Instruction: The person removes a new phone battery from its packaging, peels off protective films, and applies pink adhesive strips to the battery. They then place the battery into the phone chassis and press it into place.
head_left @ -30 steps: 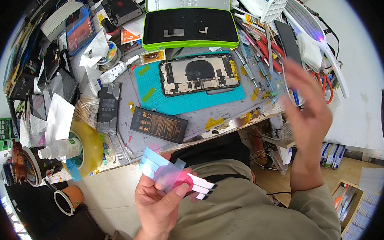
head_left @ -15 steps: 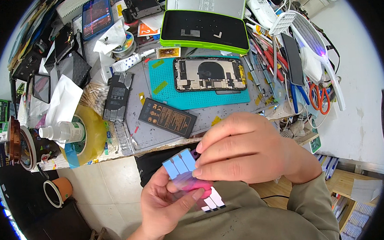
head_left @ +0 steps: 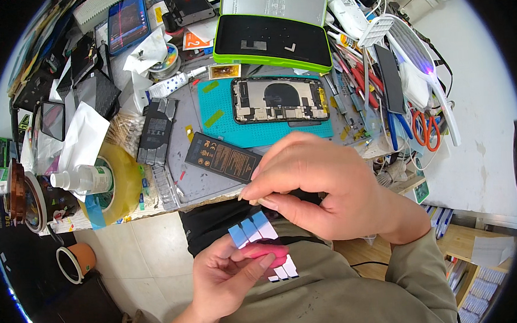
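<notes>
My left hand (head_left: 219, 279) holds a small sheet of adhesive strips (head_left: 254, 230) between thumb and fingers, over my lap. Blue-white shiny tabs stick out at both its ends, and pink film shows in the middle. Just above it, my right hand (head_left: 327, 187) is closed in a pinch, apart from the sheet; whatever is between the fingertips is too small to make out. A black phone battery (head_left: 222, 159) lies at the bench's front edge, near my right fingertips. Behind it, an opened phone (head_left: 281, 99) with a bare black coil rests on a teal mat (head_left: 215, 130).
Another dark battery (head_left: 157, 131) lies left of the mat, with a tape roll (head_left: 130, 186) and a white-capped bottle (head_left: 93, 179) nearby. A green-edged case (head_left: 273, 44) stands open behind. Pliers, red-handled scissors (head_left: 425, 132) and a white racket (head_left: 439, 87) crowd the right.
My right hand has moved up and away from the adhesive sheet, its fingers now pinched together above it. The left hand keeps its hold, and more of the sheet's upper tabs show.
</notes>
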Action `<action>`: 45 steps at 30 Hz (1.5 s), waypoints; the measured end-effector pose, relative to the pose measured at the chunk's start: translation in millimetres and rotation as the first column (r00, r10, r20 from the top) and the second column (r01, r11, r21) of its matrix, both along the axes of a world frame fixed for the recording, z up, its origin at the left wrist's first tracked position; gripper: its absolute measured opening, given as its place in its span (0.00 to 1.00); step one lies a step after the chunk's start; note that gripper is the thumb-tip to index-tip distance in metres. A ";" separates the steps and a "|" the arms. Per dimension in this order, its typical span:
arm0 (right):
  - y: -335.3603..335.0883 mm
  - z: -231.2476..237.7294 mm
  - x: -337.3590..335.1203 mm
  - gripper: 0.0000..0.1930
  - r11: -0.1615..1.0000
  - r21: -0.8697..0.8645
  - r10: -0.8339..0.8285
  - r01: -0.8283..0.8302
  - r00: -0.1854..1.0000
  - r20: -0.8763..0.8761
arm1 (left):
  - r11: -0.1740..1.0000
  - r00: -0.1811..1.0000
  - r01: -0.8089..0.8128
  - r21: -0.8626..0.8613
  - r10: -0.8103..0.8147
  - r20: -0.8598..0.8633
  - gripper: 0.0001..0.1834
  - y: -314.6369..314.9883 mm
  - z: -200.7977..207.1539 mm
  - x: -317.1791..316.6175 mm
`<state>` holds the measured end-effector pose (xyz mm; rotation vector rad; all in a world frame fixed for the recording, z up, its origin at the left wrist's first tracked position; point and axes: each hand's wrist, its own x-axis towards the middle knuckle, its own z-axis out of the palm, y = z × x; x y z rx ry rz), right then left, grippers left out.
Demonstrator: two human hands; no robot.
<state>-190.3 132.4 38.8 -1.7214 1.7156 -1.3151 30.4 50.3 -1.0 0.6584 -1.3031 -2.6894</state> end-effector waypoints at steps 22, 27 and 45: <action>-107.7 -1.0 44.2 0.08 0.922 0.323 0.038 -0.213 0.881 0.472 | 0.948 0.945 -0.319 -0.022 0.319 0.072 0.14 -10.9 -8.8 48.3; -115.3 -0.3 49.0 0.07 0.914 0.345 0.027 -0.214 0.880 0.475 | 0.949 0.948 -0.314 -0.004 0.314 0.055 0.15 -16.5 -10.8 51.9; -168.7 -14.3 33.1 0.09 0.980 0.198 -0.080 -0.004 0.908 0.411 | 0.957 0.957 -0.289 0.023 0.289 -0.012 0.19 -14.6 -23.8 57.6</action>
